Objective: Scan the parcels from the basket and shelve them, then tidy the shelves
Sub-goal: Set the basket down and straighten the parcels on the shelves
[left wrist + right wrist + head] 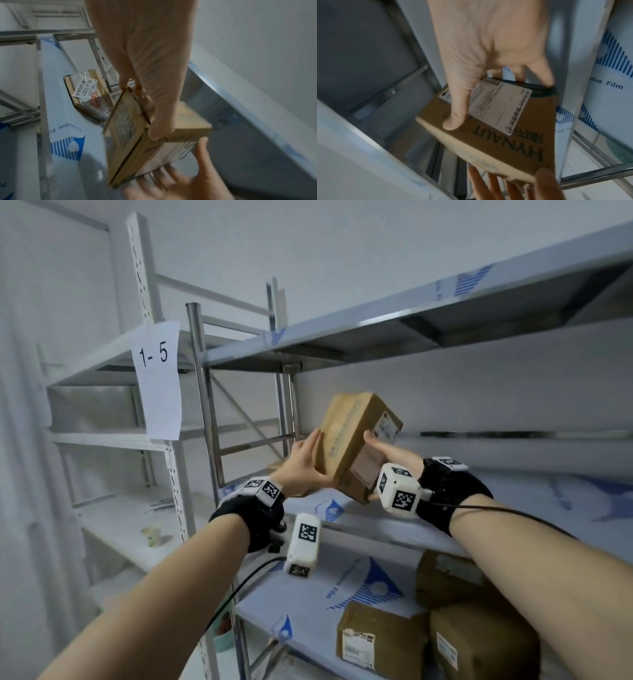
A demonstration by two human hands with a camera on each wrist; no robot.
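While both hands lift it, a brown cardboard parcel (pixel 356 436) hangs tilted in the air above the front edge of the middle shelf (pixel 387 529), one low corner near that edge without clearly touching it. The left hand (pixel 305 463) lies flat along the parcel's left side, fingers straight and together, thumb beneath. The right hand (pixel 383 451) clamps the other side: in the right wrist view its thumb (pixel 457 112) presses the face printed HYNAUT, beside a white shipping label (pixel 498 106), while its fingers curl under the far side.

Behind the parcel the middle shelf lies open and bare to the right, covered in blue-printed protective film, with clear height up to the grey upper shelf (pixel 445 313). In the left wrist view, one small package (pixel 89 94) bearing a tag marked 16-2-3201 sits at the shelf's left end, near the steel upright (pixel 202 392), just beside the parcel's path.

Three more brown boxes (pixel 380 642) crowd the lower shelf at right, two in front and one behind, touching one another.

One paper sign reading 1-5 (pixel 159 378) hangs on the neighbouring white rack (pixel 150 285), whose own shelves stand well apart to the left. Each wrist carries a black strap and a white marker cube (pixel 399 491), two cubes in all.
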